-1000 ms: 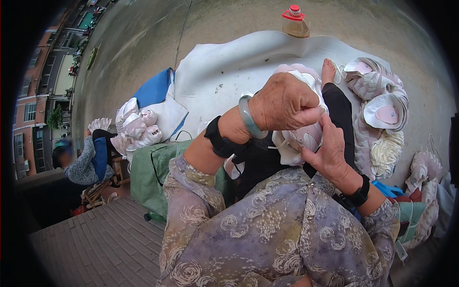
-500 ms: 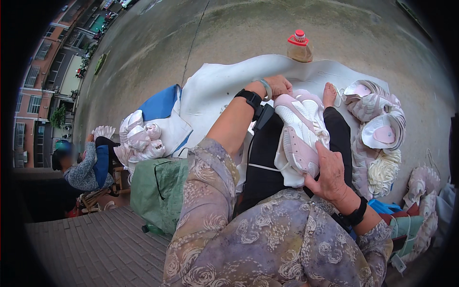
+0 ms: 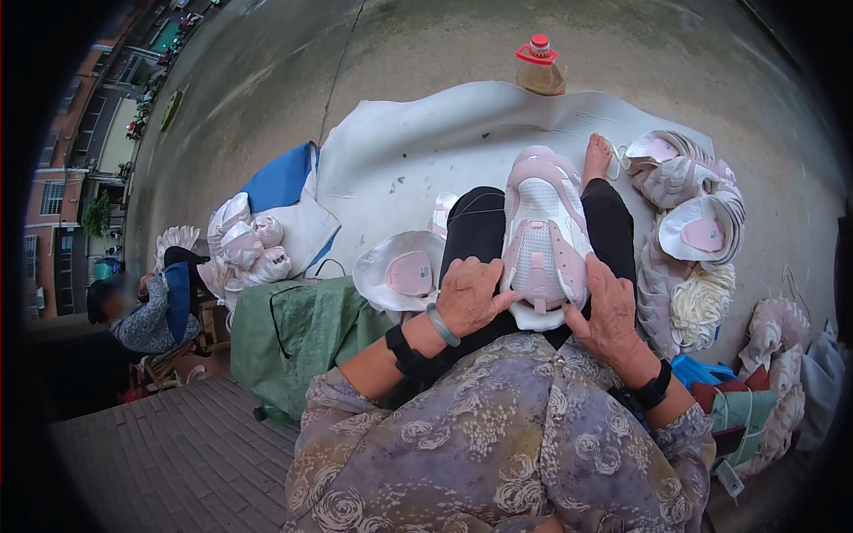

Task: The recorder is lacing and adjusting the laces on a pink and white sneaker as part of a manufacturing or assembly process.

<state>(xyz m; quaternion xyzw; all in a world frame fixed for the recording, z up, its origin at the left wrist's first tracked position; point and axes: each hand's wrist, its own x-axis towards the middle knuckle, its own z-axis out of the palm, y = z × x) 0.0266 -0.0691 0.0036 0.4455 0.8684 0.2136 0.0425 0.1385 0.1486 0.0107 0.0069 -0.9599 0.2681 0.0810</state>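
Observation:
A pink and white shoe upper (image 3: pixel 539 218) lies lengthwise over my lap, its lacing side up and a bit of white lining showing at the near end. My left hand (image 3: pixel 473 296) grips the near left edge, thumb pressed against the upper. Opposite it, my right hand (image 3: pixel 608 306) holds the near right edge, with its thumb at the near end and the fingers along the side. The undersides of both grips are hidden. Left of my knee rests another white upper with a pink insole-like patch (image 3: pixel 409 273).
A pale sheet (image 3: pixel 391 169) covers the ground ahead, with a red-capped bottle (image 3: pixel 540 71) behind it. Stacked uppers (image 3: pixel 702 226) and a bundle of cream strips (image 3: pixel 702 306) stand right. At left are a green bag (image 3: pixel 302 333), more uppers (image 3: pixel 244 240) and a seated person (image 3: pixel 147 311).
My left hand has come back from the far end of the upper to its near left edge. The upper now lies straighter, and the piece left of my knee has come into view.

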